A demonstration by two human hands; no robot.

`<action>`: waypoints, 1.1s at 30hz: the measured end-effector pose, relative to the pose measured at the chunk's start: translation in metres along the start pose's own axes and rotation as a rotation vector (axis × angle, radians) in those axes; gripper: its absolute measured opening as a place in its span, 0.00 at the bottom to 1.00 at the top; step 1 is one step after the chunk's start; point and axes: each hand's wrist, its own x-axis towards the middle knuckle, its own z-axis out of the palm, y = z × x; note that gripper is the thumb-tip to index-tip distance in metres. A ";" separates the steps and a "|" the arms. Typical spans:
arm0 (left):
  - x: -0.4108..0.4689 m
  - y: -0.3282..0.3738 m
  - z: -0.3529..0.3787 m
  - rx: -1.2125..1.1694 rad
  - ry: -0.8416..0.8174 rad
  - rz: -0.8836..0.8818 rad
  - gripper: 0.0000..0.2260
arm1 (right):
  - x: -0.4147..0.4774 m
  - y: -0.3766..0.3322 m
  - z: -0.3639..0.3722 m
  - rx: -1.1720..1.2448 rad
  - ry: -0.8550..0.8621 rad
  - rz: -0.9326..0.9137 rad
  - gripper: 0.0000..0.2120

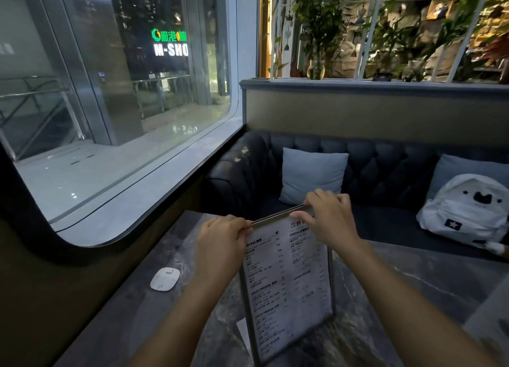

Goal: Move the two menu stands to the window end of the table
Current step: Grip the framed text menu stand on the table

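Note:
A menu stand (289, 287), a clear upright frame holding a white printed menu sheet, stands in the middle of the dark marbled table (170, 320). My left hand (220, 242) grips its top left corner. My right hand (327, 220) pinches its top right corner. Behind the sheet I see a second thin edge along the top, but I cannot tell whether it belongs to another stand. The window (115, 105) runs along the table's left side.
A small white oval device (165, 279) lies on the table near the window wall. Across the table is a dark tufted sofa (385, 174) with a light blue cushion (312, 175) and a white backpack (468, 209). A pale object edge (487, 309) shows at right.

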 end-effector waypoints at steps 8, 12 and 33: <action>0.014 0.007 0.013 0.118 0.060 0.029 0.03 | -0.011 0.013 -0.011 -0.058 0.075 0.040 0.19; 0.028 0.012 0.024 0.151 -0.007 0.030 0.07 | -0.022 0.019 -0.020 -0.146 0.144 0.033 0.21; 0.044 0.020 0.041 0.129 -0.032 0.100 0.07 | -0.044 0.013 -0.032 -0.262 0.178 0.128 0.21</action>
